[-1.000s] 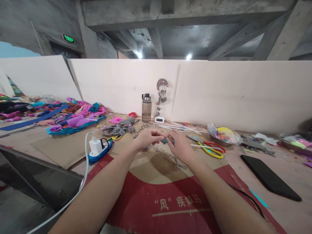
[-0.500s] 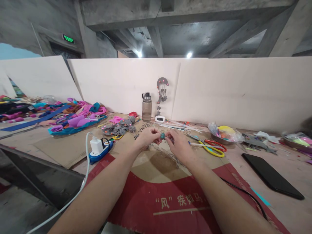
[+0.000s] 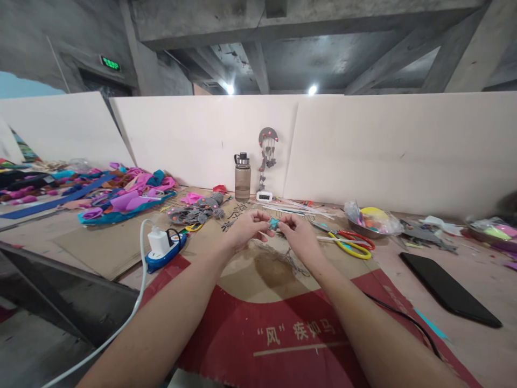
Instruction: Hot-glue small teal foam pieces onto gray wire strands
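Observation:
A small teal felt star (image 3: 273,223) is held up above the cardboard, its points facing me. My right hand (image 3: 298,233) pinches its right side between thumb and forefinger. At the star's left edge, the fingertips of my left hand (image 3: 249,229) are curled and meet it, with the lower fingers a little apart. Beneath both hands, a loose tangle of thin grey thread (image 3: 297,265) lies on the cardboard sheet (image 3: 242,285). A grey moon-shaped hanging ornament (image 3: 268,141) with pink dots is on the white board behind.
Right of my hands lie scissors with red and yellow handles (image 3: 355,245), a bowl of bagged bits (image 3: 371,229) and a black phone (image 3: 448,288). On the left are a blue power strip (image 3: 161,261), grey felt pieces (image 3: 194,211) and colourful fabric (image 3: 133,196). A bottle (image 3: 242,180) stands behind.
The teal piece has turned so its star shape shows, and it sits slightly further right. My left fingers have loosened and spread somewhat; the right hand keeps its pinch.

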Available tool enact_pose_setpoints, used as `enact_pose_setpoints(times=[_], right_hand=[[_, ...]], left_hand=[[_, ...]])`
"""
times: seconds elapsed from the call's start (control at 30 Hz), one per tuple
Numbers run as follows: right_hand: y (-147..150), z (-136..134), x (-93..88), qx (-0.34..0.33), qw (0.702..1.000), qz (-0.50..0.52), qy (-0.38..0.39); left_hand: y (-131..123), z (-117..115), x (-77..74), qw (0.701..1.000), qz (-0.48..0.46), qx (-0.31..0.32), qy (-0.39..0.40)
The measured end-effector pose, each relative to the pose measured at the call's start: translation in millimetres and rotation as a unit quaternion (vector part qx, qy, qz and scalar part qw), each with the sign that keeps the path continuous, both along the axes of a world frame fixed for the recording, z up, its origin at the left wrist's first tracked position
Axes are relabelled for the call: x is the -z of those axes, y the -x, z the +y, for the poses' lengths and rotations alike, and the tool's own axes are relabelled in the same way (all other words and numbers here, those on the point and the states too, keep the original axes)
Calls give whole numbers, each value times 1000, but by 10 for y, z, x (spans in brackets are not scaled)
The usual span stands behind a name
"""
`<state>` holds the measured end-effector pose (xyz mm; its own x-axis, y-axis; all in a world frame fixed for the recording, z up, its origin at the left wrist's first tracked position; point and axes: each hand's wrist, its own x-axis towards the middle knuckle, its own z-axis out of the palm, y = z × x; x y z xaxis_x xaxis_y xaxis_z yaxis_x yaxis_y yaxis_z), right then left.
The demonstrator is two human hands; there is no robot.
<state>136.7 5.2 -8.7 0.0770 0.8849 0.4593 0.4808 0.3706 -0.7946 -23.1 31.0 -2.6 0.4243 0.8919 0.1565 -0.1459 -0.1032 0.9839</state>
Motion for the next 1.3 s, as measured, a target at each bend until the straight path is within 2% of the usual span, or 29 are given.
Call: enact_pose_setpoints(times=[0.1, 0.23, 0.3, 0.57, 0.77, 1.13, 1.3], right_hand=[[-13, -26, -35, 3, 1000, -28, -5], [12, -81, -51, -7, 989, -122, -85], [23, -88, -40, -4, 983, -142, -114], [21, -92, -17, 9, 974, -164, -155], [21, -100, -21, 34, 974, -171, -141], [13, -77, -4, 51, 971, -193, -129], [16, -82, -19, 68, 966, -220, -118]], left_hand=[[42, -33, -37, 998, 52, 14, -17], [70, -66, -74, 983, 150, 7, -100], [69, -53, -64, 980, 162, 1, -112], [44, 99, 57, 997, 49, -26, -62], [19, 20, -6, 999, -16, -35, -2], [19, 0, -36, 998, -47, 6, 32], [18, -11, -27, 999, -32, 25, 28]])
